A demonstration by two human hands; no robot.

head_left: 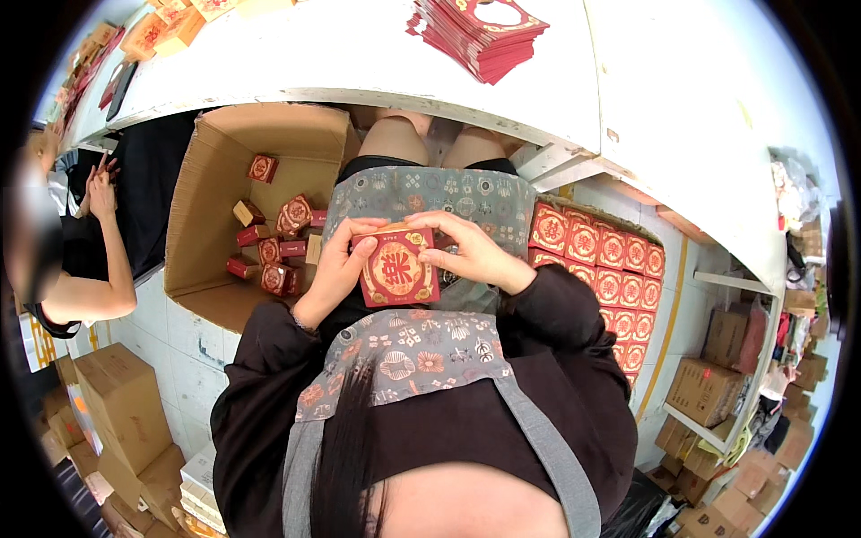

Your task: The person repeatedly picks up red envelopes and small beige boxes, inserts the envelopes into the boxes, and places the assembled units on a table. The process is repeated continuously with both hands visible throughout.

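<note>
Over my lap I hold a red gift box [397,267] with a gold round pattern on its face. My left hand [345,264] grips its left side, thumb on the front and fingers along the far edge. My right hand [462,251] grips the far right corner, its thumb lying on the front edge. A grey patterned apron [430,202] covers my lap beneath the box. To my left, an open cardboard carton [202,179] holds several small red boxes [293,215] lying loosely. On my right, similar red boxes [610,247] are packed in neat rows.
A white table [341,54] runs across the far side, carrying a stack of red printed card pieces [484,40] and orange boxes [166,36] at far left. Another person's arm [108,242] shows at the left. Brown cartons [126,403] stand at lower left; a shelf [708,430] is at right.
</note>
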